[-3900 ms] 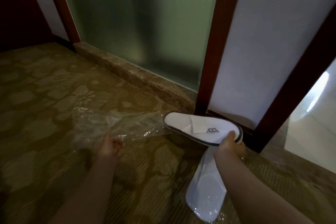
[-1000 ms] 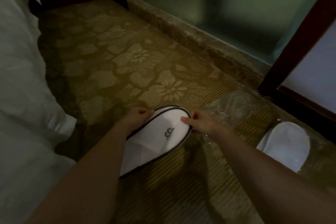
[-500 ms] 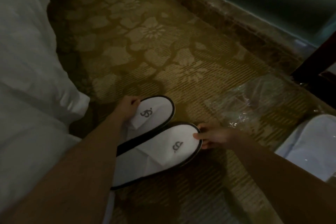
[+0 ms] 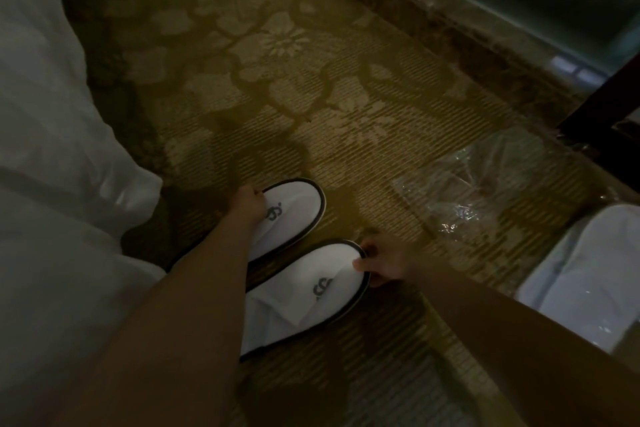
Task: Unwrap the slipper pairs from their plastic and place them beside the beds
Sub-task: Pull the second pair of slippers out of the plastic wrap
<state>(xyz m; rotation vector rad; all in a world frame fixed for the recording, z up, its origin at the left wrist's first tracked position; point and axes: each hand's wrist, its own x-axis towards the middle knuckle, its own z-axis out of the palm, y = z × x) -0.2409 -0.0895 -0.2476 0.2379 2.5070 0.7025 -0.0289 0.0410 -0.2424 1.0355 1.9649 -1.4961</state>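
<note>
Two white slippers lie side by side on the carpet (image 4: 311, 97), toes pointing away, just beside the bed (image 4: 52, 149). Left hand (image 4: 247, 203) pinches the far slipper (image 4: 294, 211) at its upper; right hand (image 4: 382, 263) pinches the near slipper (image 4: 311, 295) at the toe rim. Right of the right hand: empty plastic (image 4: 485, 191), then a wrapped pair (image 4: 588, 281).
</note>
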